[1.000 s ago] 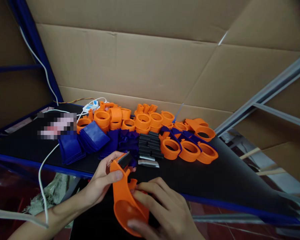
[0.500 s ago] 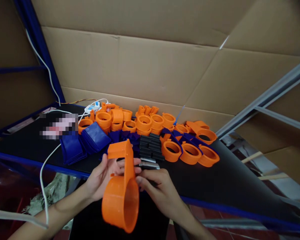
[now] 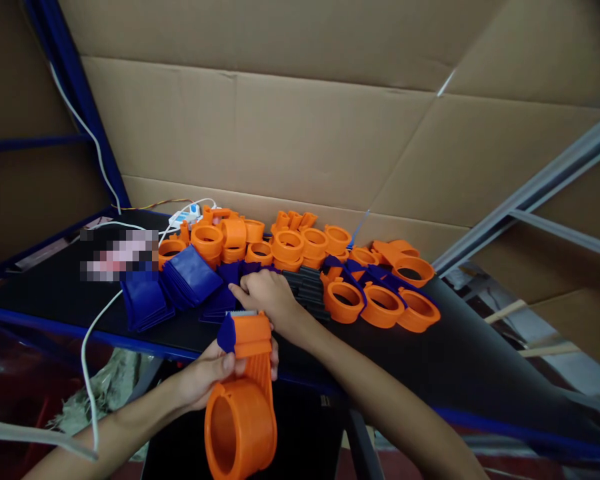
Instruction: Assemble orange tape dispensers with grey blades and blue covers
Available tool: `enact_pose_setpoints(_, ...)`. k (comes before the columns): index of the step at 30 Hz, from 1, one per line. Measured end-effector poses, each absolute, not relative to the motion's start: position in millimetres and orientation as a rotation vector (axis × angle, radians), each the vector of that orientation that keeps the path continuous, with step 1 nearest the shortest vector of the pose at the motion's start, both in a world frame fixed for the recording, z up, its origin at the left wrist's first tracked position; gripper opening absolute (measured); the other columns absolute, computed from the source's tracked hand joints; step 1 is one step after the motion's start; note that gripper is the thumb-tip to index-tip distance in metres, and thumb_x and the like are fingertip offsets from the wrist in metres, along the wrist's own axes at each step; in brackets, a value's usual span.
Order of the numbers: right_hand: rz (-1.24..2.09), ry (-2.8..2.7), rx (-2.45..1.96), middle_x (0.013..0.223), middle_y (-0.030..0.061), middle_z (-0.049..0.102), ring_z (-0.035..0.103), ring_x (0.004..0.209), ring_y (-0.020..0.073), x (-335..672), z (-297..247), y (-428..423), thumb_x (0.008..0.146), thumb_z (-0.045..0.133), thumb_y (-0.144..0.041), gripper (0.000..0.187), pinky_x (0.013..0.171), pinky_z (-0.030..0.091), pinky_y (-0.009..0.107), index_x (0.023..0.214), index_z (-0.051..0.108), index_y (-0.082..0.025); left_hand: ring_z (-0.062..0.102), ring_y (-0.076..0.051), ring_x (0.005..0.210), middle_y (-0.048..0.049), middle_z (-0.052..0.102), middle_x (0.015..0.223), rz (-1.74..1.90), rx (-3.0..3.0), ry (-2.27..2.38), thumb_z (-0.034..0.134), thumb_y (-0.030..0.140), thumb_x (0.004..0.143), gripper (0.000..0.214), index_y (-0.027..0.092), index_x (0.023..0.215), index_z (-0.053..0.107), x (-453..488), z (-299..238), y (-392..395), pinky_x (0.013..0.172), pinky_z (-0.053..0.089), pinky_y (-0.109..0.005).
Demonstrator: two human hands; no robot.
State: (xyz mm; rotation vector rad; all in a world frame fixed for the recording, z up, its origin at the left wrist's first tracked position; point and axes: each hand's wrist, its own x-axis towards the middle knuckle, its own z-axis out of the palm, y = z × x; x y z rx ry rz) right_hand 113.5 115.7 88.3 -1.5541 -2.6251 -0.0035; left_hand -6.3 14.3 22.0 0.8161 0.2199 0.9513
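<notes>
An orange tape dispenser (image 3: 253,407) is in my left hand (image 3: 207,377), whose thumb and fingers wrap around its handle below the head. Its round hub points down toward me. On the head show a serrated metal edge (image 3: 243,313) and a dark blue flap (image 3: 226,333). My right hand (image 3: 267,293) reaches across the table, over the near end of the black ribbed parts (image 3: 307,290) and beside small dark blue pieces (image 3: 230,273). One digit sticks out to the left; its other fingertips are hidden beneath the hand.
Orange dispenser bodies (image 3: 287,247) are stacked at the back. Several dispensers with blue flaps (image 3: 383,307) lie to the right. Blue sleeves (image 3: 190,277) lie at left, near a power strip (image 3: 185,217). A white cable (image 3: 87,353) hangs over the table's front edge.
My right hand has left the dispenser and reached forward to the parts on the table. The dispenser has turned in my left hand, and its metal edge and blue flap now show.
</notes>
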Motion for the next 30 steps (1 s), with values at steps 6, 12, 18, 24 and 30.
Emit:
enact_pose_setpoints(6,0.031,-2.655,-1.568,0.086,0.0103,0.076,0.072,0.085,0.0243,115,86,122,0.097,0.047,-0.050,0.042,0.072,0.048,0.029,0.091,0.076,-0.020,0.062,-0.020,0.093,-0.0100,0.064,0.106,0.965,0.623,0.182,0.074,0.062,0.073,0.077,0.018,0.134,0.057,-4,29,14,0.080,0.048,-0.028)
enact_pose_setpoints(12,0.088,-2.668,-1.549,0.086,0.0097,0.076,0.072,0.085,0.0222,114,86,123,0.096,0.051,-0.048,0.039,0.070,0.047,0.025,0.088,0.076,-0.020,0.065,-0.022,0.096,-0.0148,0.068,0.108,0.920,0.388,0.141,0.051,0.066,0.087,0.081,0.008,0.142,0.050,-5,40,11,0.083,0.050,-0.030)
enact_pose_setpoints(18,0.117,-2.634,-1.562,0.085,0.0099,0.076,0.072,0.085,0.0218,111,83,124,0.092,0.054,-0.042,0.032,0.067,0.045,0.025,0.085,0.077,-0.020,0.069,-0.022,0.097,-0.0120,0.074,0.109,0.993,0.430,0.217,0.057,0.055,0.090,0.055,0.013,0.124,0.066,-9,20,10,0.088,0.049,-0.030)
enact_pose_setpoints(24,0.107,-2.545,-1.615,0.085,0.0115,0.076,0.071,0.082,0.0217,115,86,126,0.090,0.054,-0.037,0.031,0.064,0.043,0.025,0.083,0.077,-0.018,0.073,-0.027,0.090,-0.0148,0.076,0.106,1.042,0.553,0.318,0.055,0.059,0.090,0.055,0.013,0.116,0.069,-15,11,7,0.081,0.053,-0.035)
enact_pose_setpoints(30,0.050,-2.405,-1.637,0.087,0.0089,0.077,0.070,0.084,0.0208,132,102,128,0.093,0.050,-0.039,0.034,0.066,0.042,0.026,0.083,0.076,-0.019,0.070,-0.032,0.102,-0.0135,0.075,0.111,1.204,0.588,0.400,0.062,0.055,0.086,0.051,0.019,0.123,0.066,-12,22,12,0.092,0.052,-0.045)
